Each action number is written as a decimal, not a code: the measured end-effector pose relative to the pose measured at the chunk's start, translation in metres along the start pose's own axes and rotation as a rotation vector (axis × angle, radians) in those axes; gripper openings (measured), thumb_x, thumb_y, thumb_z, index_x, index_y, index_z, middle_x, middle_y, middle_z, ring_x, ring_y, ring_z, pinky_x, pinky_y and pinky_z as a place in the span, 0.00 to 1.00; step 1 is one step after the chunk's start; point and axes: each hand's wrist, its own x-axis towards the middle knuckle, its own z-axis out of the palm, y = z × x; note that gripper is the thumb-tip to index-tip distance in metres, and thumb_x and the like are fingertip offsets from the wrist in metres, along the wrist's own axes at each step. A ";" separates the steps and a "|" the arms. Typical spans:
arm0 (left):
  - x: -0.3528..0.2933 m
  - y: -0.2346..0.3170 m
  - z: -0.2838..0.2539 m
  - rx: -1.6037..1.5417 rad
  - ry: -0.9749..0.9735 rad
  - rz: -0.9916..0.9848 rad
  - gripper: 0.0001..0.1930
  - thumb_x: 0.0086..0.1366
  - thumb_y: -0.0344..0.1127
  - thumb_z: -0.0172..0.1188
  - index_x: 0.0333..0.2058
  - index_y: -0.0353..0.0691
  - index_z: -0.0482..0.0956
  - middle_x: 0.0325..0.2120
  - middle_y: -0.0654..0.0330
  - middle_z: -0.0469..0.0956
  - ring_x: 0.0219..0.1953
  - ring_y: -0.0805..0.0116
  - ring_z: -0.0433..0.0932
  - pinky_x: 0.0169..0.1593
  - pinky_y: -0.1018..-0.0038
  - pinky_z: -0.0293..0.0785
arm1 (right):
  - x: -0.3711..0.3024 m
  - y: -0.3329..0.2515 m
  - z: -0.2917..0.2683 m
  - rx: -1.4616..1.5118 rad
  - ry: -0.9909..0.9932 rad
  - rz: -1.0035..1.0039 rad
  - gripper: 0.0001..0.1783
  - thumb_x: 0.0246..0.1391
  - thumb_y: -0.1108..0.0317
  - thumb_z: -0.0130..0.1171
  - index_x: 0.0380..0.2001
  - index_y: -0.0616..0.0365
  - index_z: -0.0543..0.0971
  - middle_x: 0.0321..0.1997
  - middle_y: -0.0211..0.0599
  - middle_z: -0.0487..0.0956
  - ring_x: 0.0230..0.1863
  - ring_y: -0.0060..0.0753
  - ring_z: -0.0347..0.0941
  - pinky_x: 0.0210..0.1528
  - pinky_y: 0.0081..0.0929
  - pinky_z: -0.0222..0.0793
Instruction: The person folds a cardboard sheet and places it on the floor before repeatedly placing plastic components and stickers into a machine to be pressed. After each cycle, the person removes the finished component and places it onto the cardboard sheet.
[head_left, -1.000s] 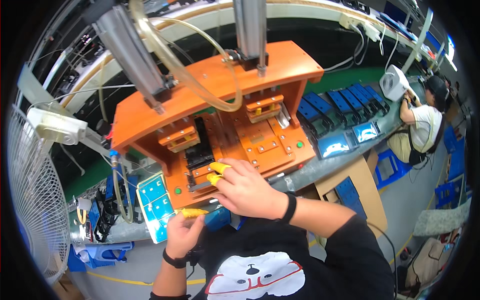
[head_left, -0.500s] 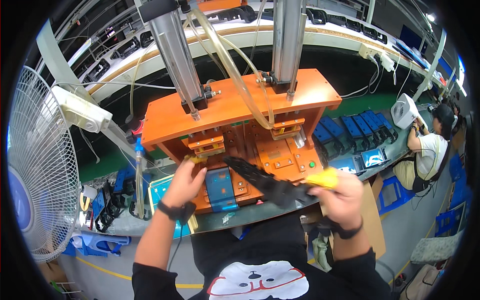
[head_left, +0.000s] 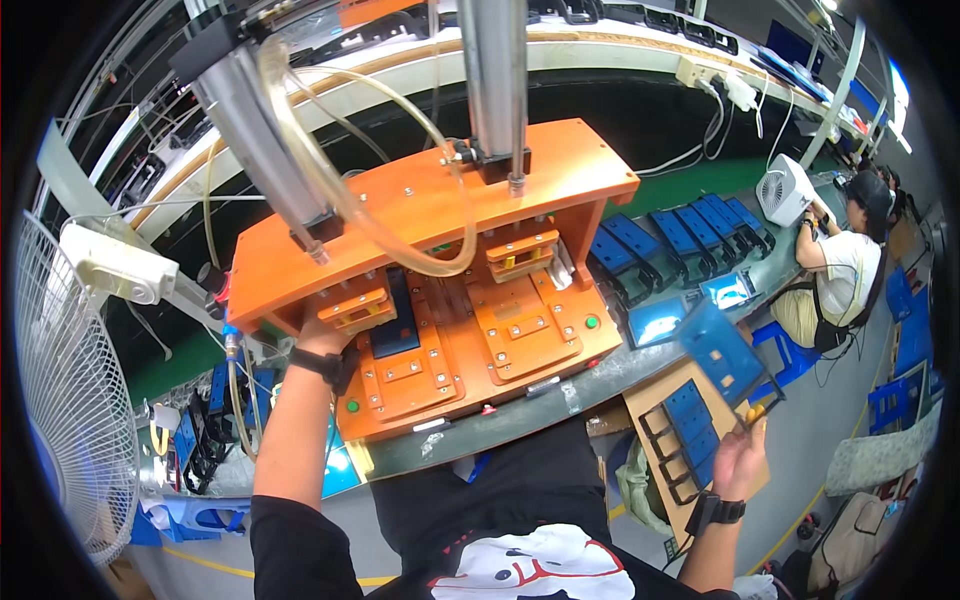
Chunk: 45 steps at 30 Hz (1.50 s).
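Clearly, right fingers clamp a flat, glossy blue panel; I can't tell the left hand's, at the orange press.

"What shifted?"
"The right hand swung from before the orange press to beyond its right end, holding a blue-faced panel."
"And the left hand?"
"It reached under the press's left end; the dark blue plate lay deeper inside."
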 end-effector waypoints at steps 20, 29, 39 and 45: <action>-0.001 0.035 -0.038 -0.352 -0.383 -0.216 0.38 0.64 0.42 0.64 0.67 0.34 0.57 0.66 0.45 0.62 0.69 0.53 0.58 0.69 0.66 0.53 | -0.048 0.021 -0.450 0.154 0.978 -0.286 0.18 0.69 0.52 0.47 0.44 0.58 0.71 0.40 0.39 0.80 0.35 0.33 0.79 0.30 0.25 0.71; -0.037 0.065 -0.058 -0.157 -0.182 -0.012 0.27 0.67 0.38 0.61 0.59 0.27 0.67 0.58 0.44 0.70 0.60 0.53 0.68 0.64 0.65 0.60 | -0.093 0.084 -0.473 0.275 1.037 -0.180 0.15 0.68 0.57 0.51 0.40 0.59 0.72 0.30 0.36 0.76 0.29 0.31 0.74 0.34 0.26 0.75; -0.085 0.145 -0.079 -0.498 0.011 -0.004 0.21 0.68 0.31 0.61 0.57 0.29 0.71 0.51 0.48 0.73 0.51 0.57 0.73 0.57 0.66 0.69 | -0.059 0.127 -0.419 0.196 1.293 0.189 0.13 0.60 0.72 0.52 0.46 0.66 0.67 0.35 0.52 0.75 0.30 0.48 0.78 0.28 0.36 0.80; -0.104 0.175 -0.076 -0.381 0.055 -0.083 0.22 0.69 0.30 0.56 0.59 0.30 0.68 0.57 0.46 0.71 0.59 0.53 0.70 0.64 0.64 0.63 | -0.052 0.128 -0.456 -0.275 1.097 0.486 0.10 0.54 0.75 0.44 0.38 0.69 0.70 0.36 0.60 0.73 0.25 0.56 0.75 0.18 0.46 0.73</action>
